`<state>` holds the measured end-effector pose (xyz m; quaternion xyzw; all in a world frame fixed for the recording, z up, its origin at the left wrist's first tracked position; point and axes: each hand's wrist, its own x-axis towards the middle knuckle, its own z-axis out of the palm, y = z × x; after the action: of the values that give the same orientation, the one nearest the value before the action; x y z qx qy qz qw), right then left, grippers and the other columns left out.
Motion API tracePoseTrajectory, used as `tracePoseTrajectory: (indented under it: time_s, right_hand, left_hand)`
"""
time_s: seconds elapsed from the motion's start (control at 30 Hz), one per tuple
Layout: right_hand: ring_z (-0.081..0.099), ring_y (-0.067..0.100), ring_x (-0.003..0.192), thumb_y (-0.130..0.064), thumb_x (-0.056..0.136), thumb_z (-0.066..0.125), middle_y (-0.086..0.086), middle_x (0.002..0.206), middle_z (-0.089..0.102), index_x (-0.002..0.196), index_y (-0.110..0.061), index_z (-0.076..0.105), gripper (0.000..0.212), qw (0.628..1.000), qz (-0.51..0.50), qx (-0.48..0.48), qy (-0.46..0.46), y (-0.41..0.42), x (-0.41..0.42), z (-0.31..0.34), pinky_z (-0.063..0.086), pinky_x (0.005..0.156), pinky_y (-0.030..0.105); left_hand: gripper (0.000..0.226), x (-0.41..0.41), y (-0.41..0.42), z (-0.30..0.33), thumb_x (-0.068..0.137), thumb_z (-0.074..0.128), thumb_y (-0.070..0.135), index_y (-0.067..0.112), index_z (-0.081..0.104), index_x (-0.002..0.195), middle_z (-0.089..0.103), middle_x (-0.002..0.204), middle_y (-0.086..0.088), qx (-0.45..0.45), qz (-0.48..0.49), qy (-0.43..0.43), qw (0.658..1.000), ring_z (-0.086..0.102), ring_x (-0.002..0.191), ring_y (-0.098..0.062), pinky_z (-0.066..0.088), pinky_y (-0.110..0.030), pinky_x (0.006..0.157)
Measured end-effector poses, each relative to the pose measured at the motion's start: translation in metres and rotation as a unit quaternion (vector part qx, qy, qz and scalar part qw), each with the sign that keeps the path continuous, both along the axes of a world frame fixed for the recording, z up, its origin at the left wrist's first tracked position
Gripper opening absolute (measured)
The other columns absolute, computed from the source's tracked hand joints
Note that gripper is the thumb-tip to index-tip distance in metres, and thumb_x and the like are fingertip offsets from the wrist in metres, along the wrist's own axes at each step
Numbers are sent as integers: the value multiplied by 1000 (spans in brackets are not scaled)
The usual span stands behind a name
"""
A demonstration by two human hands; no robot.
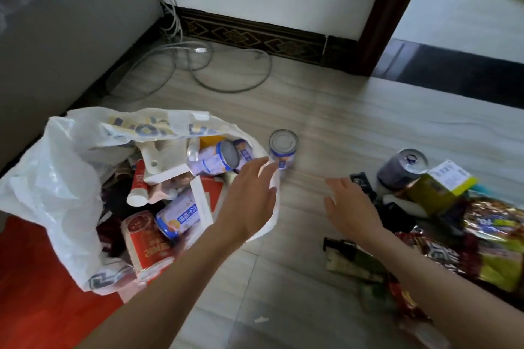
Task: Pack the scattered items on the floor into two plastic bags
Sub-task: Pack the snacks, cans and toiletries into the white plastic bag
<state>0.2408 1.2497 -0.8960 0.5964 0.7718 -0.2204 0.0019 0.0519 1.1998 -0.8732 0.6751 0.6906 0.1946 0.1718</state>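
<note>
One can [283, 149] stands upright on the floor [326, 127] just beside the open white plastic bag [56, 178], and we judge it the next thing to pack. It looks stiff, smooth and fairly heavy if full, so we would wrap fingers round its side wall, not the slick lid. It is a short cylinder with a pale lavender label and a silvery top. Our left hand [249, 195] reaches toward it with fingers straight, holding nothing; our right hand [351, 201] hovers spread and empty.
</note>
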Motion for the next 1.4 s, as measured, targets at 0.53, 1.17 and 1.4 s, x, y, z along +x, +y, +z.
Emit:
tracePoseTrajectory:
  time_s: [0.53, 1.17, 1.4]
  right_hand:
    - [42, 35, 115, -17, 91, 46, 15, 131, 39, 126, -12, 42, 36, 993, -55, -9, -102, 58, 52, -59, 42, 87, 42]
    - [56, 22, 69, -14, 91, 52, 10, 78, 56, 88, -9, 56, 7, 784, -305, -287, 459, 7, -27, 41, 55, 68, 36]
    - [59, 24, 72, -5, 89, 45, 17, 84, 57, 89, -4, 54, 9, 718, -206, -371, 552, -26, -117, 90, 53, 80, 39]
  left_hand:
    - [62, 27, 111, -31, 76, 70, 25, 5, 39, 126, 41, 119, -22, -124, -5, 90, 988, 49, 104, -41, 43, -45, 86]
    - [66, -1, -36, 38, 62, 78, 23, 15, 47, 119, 34, 107, 0, -7, 164, -123, 979, 38, 93, -9, 27, 2, 72]
    - [71, -79, -110, 51, 57, 82, 20, 11, 50, 120, 40, 111, -11, -1, 262, -45, 964, 51, 98, -29, 46, -34, 85]
